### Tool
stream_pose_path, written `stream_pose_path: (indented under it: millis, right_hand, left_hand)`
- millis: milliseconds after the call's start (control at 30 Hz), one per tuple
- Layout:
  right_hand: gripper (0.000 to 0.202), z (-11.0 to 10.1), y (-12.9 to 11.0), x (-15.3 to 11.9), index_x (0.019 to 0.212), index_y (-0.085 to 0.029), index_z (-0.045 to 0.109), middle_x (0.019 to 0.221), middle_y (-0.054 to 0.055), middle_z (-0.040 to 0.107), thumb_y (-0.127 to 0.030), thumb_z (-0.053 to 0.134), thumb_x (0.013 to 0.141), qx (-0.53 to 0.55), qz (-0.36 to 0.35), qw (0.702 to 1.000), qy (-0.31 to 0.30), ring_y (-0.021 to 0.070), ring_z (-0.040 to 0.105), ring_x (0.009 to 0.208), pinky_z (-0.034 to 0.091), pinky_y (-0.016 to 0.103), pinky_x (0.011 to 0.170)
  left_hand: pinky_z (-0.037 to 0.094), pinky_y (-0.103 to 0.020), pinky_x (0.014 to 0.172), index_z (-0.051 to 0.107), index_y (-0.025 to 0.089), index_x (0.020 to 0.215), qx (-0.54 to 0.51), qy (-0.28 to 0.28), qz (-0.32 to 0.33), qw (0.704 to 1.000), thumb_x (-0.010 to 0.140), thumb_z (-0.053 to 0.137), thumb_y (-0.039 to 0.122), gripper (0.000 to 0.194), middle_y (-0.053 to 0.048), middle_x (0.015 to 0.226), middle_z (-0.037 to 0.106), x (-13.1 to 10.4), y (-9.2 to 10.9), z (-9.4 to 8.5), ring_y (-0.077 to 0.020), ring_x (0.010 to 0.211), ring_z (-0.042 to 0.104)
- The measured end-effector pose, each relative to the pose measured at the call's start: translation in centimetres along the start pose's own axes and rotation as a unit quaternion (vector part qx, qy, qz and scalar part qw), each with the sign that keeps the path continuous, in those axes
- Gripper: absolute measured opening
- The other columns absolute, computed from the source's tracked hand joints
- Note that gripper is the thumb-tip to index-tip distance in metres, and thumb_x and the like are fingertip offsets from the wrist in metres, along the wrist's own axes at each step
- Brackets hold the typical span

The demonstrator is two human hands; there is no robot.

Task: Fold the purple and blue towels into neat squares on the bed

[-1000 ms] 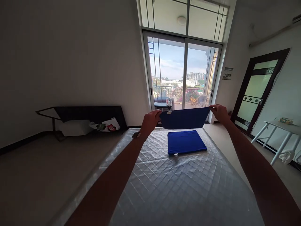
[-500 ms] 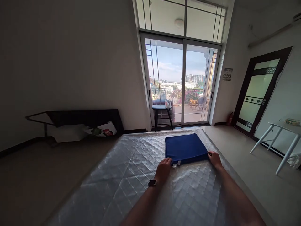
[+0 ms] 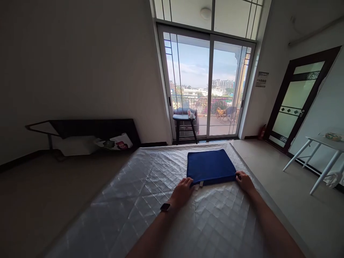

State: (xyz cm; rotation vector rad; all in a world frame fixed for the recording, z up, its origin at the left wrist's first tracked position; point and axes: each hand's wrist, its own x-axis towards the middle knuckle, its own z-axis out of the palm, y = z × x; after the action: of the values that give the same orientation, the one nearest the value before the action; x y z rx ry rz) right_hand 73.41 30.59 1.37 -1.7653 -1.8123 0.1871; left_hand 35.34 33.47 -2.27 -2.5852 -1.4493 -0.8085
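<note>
A neatly folded dark-blue cloth (image 3: 211,165) lies flat on a silvery quilted mattress (image 3: 156,195); whether it is a garment I cannot tell. Two small white tags stick out at its near edge, close to the left corner. My left hand (image 3: 182,190), with a dark watch on the wrist, has its fingers closed on the near left corner. At the near right corner, my right hand (image 3: 245,181) pinches the cloth between thumb and fingers. Both forearms reach forward over the mattress.
Beyond the mattress stands a dark stool (image 3: 185,122) with a small item on it, before a sliding glass door (image 3: 188,71). A low black frame (image 3: 96,129) holds bags on the left. To the right are a white table (image 3: 326,143) and a brown door (image 3: 298,100).
My left hand has shifted slightly left along the cloth's near corner, covering part of one tag. My right hand stays at its corner. The view has tilted down a little.
</note>
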Motion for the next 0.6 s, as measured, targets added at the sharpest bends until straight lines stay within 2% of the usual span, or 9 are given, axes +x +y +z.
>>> stream_pose_path:
  millis: [67, 167, 367, 467, 600]
  right_hand:
    - [0.032, 0.0, 0.0, -0.3, 0.114, -0.018, 0.071, 0.120, 0.010, 0.068, -0.022, 0.054, 0.087, 0.006, 0.001, 1.000, -0.017, 0.0220, 0.065, 0.113, 0.048, 0.035, 0.104]
    - [0.038, -0.3, -0.3, -0.3, 0.122, -0.019, 0.069, 0.130, 0.011, 0.063, -0.023, 0.060, 0.085, 0.001, -0.009, 0.999, -0.038, 0.0227, 0.061, 0.121, 0.045, 0.035, 0.108]
    - [0.035, -1.2, -2.3, -0.7, 0.117, -0.019, 0.071, 0.124, 0.012, 0.067, -0.010, 0.051, 0.089, -0.063, -0.022, 0.995, -0.071, 0.0219, 0.065, 0.116, 0.046, 0.033, 0.105]
    - [0.033, -1.6, -3.7, -1.8, 0.112, -0.018, 0.073, 0.118, 0.012, 0.069, -0.009, 0.051, 0.089, -0.071, -0.037, 0.993, -0.083, 0.0225, 0.067, 0.112, 0.048, 0.033, 0.102]
    - [0.029, -2.1, -5.7, -5.6, 0.107, -0.021, 0.073, 0.111, 0.009, 0.072, -0.011, 0.053, 0.089, -0.070, -0.087, 0.987, -0.116, 0.0216, 0.070, 0.105, 0.053, 0.031, 0.096]
  left_hand:
    - [0.049, -0.036, 0.101, 0.060, 0.024, 0.118, 0.004, -0.044, 0.002, 0.999, 0.092, 0.059, 0.026, 0.026, -0.005, 0.122, 0.066, 0.2, -0.3, -0.5, -0.0192, 0.113, 0.061]
    - [0.049, -0.034, 0.101, 0.060, 0.024, 0.118, 0.022, -0.103, -0.004, 0.994, 0.094, 0.053, 0.020, 0.026, -0.004, 0.123, 0.065, 1.0, -0.2, -1.1, -0.0181, 0.114, 0.061]
    - [0.051, -0.036, 0.097, 0.060, 0.016, 0.118, 0.061, -0.135, 0.002, 0.989, 0.090, 0.040, 0.001, 0.037, -0.011, 0.118, 0.068, 1.4, 1.1, -2.3, -0.0208, 0.111, 0.064]
    - [0.051, -0.038, 0.101, 0.061, 0.015, 0.118, 0.073, -0.147, 0.006, 0.986, 0.088, 0.040, -0.002, 0.041, -0.013, 0.120, 0.069, -0.5, 1.4, -3.8, -0.0215, 0.113, 0.065]
    - [0.050, -0.041, 0.104, 0.058, 0.016, 0.125, 0.079, -0.155, 0.001, 0.985, 0.087, 0.038, -0.004, 0.048, -0.014, 0.127, 0.066, -6.3, 1.2, -6.9, -0.0228, 0.120, 0.062]
